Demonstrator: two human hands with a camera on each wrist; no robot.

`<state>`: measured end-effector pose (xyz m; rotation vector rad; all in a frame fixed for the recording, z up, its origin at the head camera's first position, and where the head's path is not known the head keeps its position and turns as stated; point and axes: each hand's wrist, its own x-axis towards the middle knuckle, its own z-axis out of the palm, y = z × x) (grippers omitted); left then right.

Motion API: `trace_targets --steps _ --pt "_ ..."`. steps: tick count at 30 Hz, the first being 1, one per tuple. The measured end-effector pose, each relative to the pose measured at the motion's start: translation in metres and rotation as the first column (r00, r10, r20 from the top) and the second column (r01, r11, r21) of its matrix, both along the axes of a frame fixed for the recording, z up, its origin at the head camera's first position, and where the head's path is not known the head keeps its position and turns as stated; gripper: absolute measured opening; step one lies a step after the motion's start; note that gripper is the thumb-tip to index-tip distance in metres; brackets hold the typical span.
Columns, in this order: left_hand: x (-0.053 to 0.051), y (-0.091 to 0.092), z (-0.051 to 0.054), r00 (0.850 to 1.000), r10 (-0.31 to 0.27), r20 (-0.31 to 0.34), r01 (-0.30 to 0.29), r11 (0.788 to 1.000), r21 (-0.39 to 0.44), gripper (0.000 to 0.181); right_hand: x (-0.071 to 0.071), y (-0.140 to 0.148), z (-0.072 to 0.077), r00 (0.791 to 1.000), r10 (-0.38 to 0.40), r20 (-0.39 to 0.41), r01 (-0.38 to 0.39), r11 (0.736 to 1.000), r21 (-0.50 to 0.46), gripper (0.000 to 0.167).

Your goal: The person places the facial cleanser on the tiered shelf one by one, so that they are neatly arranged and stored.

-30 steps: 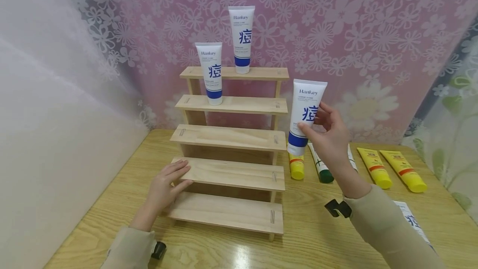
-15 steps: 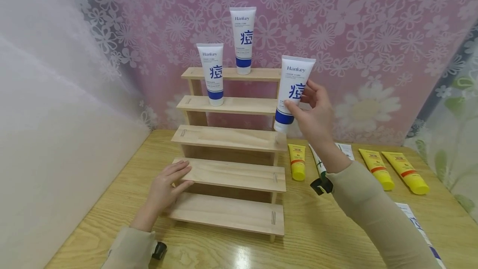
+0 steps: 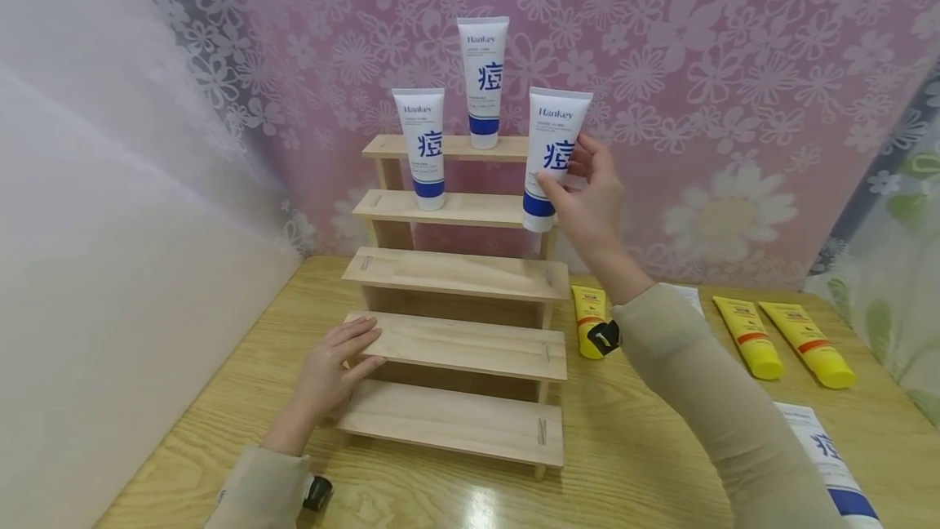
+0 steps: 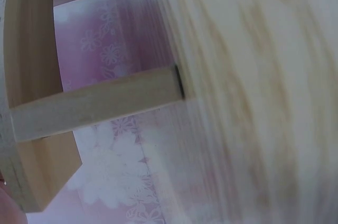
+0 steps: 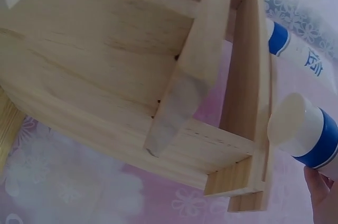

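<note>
My right hand [image 3: 587, 201] pinches a white squeeze tube [image 3: 552, 155] with a blue band, thumb in front and fingers behind. The tube is cap-down, slightly tilted, in front of the right end of the upper shelves. The right wrist view shows its white cap [image 5: 296, 123] beside the wooden shelf edge; whether they touch I cannot tell. My left hand [image 3: 330, 366] rests on the left end of the second-lowest step of the wooden tiered rack [image 3: 455, 341]. One matching tube [image 3: 483, 84] stands on the top step, another tube [image 3: 423, 149] on the step below.
Yellow tubes [image 3: 749, 339] lie on the wooden table [image 3: 631, 447] right of the rack, partly behind my right forearm. Another white-and-blue tube [image 3: 826, 460] lies at the lower right. A flowered pink backdrop [image 3: 698, 88] stands behind, and a white wall [image 3: 110, 186] at left.
My right hand has carried the white tube up and left, from right of the rack to the upper steps' right end. The left hand has stayed on its step.
</note>
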<state>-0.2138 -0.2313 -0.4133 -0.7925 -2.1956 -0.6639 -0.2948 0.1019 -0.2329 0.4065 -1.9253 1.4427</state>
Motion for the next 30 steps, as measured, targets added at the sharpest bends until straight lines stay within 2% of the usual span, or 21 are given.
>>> trace_targets --steps 7,14,25,30 --pt "-0.002 0.0 -0.002 1.0 -0.003 -0.022 0.003 1.0 -0.005 0.043 -0.014 -0.006 -0.004 0.999 -0.031 -0.014 0.031 0.999 0.011 0.056" --pt "-0.002 0.0 -0.003 1.0 -0.004 0.011 0.004 1.0 -0.002 0.046 -0.024 -0.009 -0.005 0.999 -0.042 -0.025 0.043 0.998 0.037 0.055" --pt "-0.004 0.0 -0.003 0.999 -0.033 -0.037 0.034 0.999 0.022 0.044 -0.03 -0.008 0.0 0.999 -0.023 -0.027 0.025 0.997 0.068 0.056" --pt "-0.003 0.0 -0.002 0.999 -0.029 -0.026 0.029 0.999 0.018 0.042 -0.028 -0.005 -0.002 1.0 -0.003 0.0 0.003 0.997 0.077 0.056"
